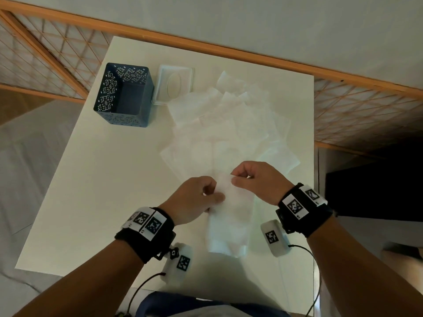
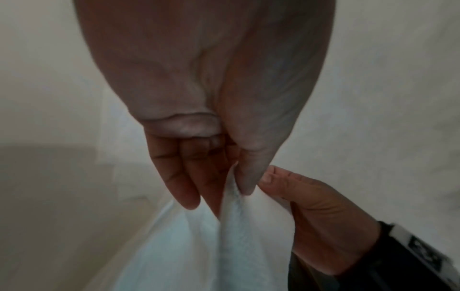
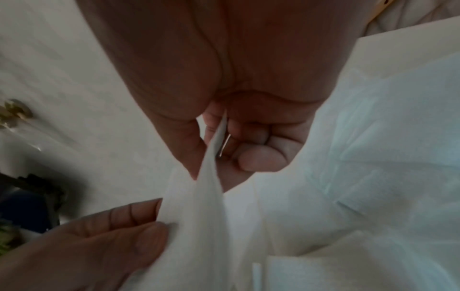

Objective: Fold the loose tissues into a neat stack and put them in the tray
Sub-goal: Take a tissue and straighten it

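Observation:
A white tissue (image 1: 229,216) hangs lifted above the near part of the white table (image 1: 96,191). My left hand (image 1: 214,195) pinches its top edge from the left. My right hand (image 1: 234,177) pinches the same edge just to the right. In the left wrist view the tissue (image 2: 199,246) drops from thumb and fingers (image 2: 246,181). The right wrist view shows the tissue (image 3: 199,226) caught between thumb and forefinger. Several loose tissues (image 1: 229,124) lie spread over the table's middle and right. The dark blue perforated tray (image 1: 124,97) stands empty at the back left.
A white tissue-box lid (image 1: 175,84) with an oval slot lies right of the tray. Wooden lattice railings (image 1: 45,58) run behind the table. Sensor pods with cables (image 1: 275,239) hang from both wrists near the table's front edge.

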`<state>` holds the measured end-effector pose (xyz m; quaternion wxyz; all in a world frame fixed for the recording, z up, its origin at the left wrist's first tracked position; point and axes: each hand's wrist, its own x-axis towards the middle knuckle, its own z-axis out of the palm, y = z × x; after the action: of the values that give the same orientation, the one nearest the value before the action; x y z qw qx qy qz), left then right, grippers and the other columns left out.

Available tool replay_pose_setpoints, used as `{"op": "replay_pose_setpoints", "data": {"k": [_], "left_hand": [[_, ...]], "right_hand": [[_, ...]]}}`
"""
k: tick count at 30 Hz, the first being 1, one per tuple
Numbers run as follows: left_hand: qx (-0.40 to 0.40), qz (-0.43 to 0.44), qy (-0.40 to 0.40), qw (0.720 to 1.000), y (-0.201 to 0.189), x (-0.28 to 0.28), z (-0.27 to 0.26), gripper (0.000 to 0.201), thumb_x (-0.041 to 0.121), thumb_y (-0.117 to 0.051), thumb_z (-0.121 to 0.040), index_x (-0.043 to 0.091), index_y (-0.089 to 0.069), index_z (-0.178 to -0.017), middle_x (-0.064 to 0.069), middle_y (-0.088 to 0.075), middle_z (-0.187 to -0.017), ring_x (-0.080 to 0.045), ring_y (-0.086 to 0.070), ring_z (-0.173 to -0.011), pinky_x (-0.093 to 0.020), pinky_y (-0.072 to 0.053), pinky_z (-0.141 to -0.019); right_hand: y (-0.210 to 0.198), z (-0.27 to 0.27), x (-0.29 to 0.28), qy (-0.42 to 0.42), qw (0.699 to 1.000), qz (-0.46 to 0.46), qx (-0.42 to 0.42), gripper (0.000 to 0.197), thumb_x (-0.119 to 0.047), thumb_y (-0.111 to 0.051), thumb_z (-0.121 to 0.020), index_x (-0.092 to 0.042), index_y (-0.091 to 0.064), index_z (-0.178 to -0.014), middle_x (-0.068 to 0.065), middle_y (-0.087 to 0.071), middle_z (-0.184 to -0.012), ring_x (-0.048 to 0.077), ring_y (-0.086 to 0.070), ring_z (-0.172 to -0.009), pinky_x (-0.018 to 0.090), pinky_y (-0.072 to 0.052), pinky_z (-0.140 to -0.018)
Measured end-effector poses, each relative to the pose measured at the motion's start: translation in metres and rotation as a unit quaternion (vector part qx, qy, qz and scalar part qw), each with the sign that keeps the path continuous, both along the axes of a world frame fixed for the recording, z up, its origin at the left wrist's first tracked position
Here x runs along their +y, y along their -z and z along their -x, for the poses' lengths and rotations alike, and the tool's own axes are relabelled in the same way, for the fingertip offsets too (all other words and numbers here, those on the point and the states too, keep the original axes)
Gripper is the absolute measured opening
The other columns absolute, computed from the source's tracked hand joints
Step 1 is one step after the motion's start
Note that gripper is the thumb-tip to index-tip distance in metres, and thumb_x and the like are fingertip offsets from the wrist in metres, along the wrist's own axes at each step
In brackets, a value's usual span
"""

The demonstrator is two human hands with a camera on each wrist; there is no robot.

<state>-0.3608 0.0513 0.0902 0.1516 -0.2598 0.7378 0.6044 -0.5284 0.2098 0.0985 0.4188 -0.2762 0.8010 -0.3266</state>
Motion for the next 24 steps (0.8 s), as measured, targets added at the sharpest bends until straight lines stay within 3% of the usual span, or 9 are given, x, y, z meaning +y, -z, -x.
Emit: {"op": "replay_pose_setpoints", "data": {"k": [3,6,9,13,18,22,24], "left_hand": [[-0.042,-0.051,-0.018,0.998,0.015,0.016,-0.011,0.024,0.019,-0.077,-0.093,-0.001,-0.067,-0.101,-0.011,-0.077,-0.093,-0.030,-0.078,-0.082,-0.048,-0.065,-0.083],[-0.072,-0.016,-0.001,0.997,0.032,0.017,-0.019,0.029,0.035,-0.080,-0.089,0.010,-0.067,-0.096,-0.005,-0.079,-0.085,-0.023,-0.078,-0.077,-0.053,-0.062,-0.087],[-0.100,0.038,-0.016,0.994,0.044,0.006,-0.022,0.033,0.050,-0.074,-0.091,0.018,-0.067,-0.091,0.002,-0.079,-0.079,-0.019,-0.077,-0.076,-0.050,-0.060,-0.088],[-0.104,0.060,-0.085,0.989,0.053,-0.014,-0.018,0.032,0.043,-0.072,-0.093,0.011,-0.071,-0.089,0.000,-0.078,-0.077,-0.025,-0.076,-0.077,-0.050,-0.060,-0.084],[-0.111,0.087,-0.154,0.978,0.067,-0.038,-0.002,0.028,0.042,-0.075,-0.092,0.014,-0.070,-0.091,0.001,-0.078,-0.075,-0.023,-0.076,-0.080,-0.047,-0.061,-0.086],[-0.114,0.116,-0.169,0.972,0.073,-0.047,0.013,0.025,0.040,-0.072,-0.095,0.015,-0.068,-0.093,0.000,-0.077,-0.076,-0.022,-0.074,-0.079,-0.036,-0.056,-0.073],[-0.118,0.130,-0.177,0.968,0.076,-0.051,0.020,0.029,0.044,-0.073,-0.093,0.016,-0.068,-0.093,-0.001,-0.077,-0.080,-0.022,-0.073,-0.080,-0.036,-0.057,-0.074]], "right_hand": [[0.013,-0.003,0.005,-0.031,0.999,-0.033,0.018,0.002,-0.024,-0.076,-0.093,-0.023,-0.074,-0.094,-0.011,-0.067,-0.080,-0.006,-0.057,-0.068,0.007,-0.042,-0.067],[0.028,-0.008,0.010,-0.047,0.997,-0.053,0.018,0.005,-0.024,-0.075,-0.093,-0.019,-0.075,-0.096,0.001,-0.070,-0.085,0.005,-0.059,-0.073,0.011,-0.043,-0.066],[0.043,-0.012,0.015,-0.063,0.996,-0.063,0.019,0.001,-0.023,-0.075,-0.092,-0.023,-0.074,-0.093,-0.005,-0.068,-0.083,0.005,-0.059,-0.075,0.017,-0.043,-0.068],[0.056,-0.015,0.016,-0.069,0.995,-0.069,0.022,0.003,-0.022,-0.074,-0.093,-0.021,-0.075,-0.096,-0.014,-0.064,-0.081,-0.007,-0.058,-0.072,0.008,-0.040,-0.065],[0.065,-0.022,0.015,-0.060,0.995,-0.077,0.021,0.003,-0.025,-0.072,-0.094,-0.028,-0.070,-0.094,-0.015,-0.062,-0.082,-0.001,-0.058,-0.079,0.014,-0.038,-0.068],[0.068,-0.026,0.016,-0.062,0.993,-0.086,0.052,0.003,-0.029,-0.069,-0.095,-0.027,-0.068,-0.096,-0.014,-0.064,-0.090,0.003,-0.059,-0.085,0.021,-0.042,-0.072],[0.070,-0.027,0.017,-0.066,0.990,-0.087,0.086,0.007,-0.031,-0.070,-0.094,-0.027,-0.067,-0.099,-0.011,-0.063,-0.096,0.005,-0.060,-0.090,0.022,-0.044,-0.075]]}}
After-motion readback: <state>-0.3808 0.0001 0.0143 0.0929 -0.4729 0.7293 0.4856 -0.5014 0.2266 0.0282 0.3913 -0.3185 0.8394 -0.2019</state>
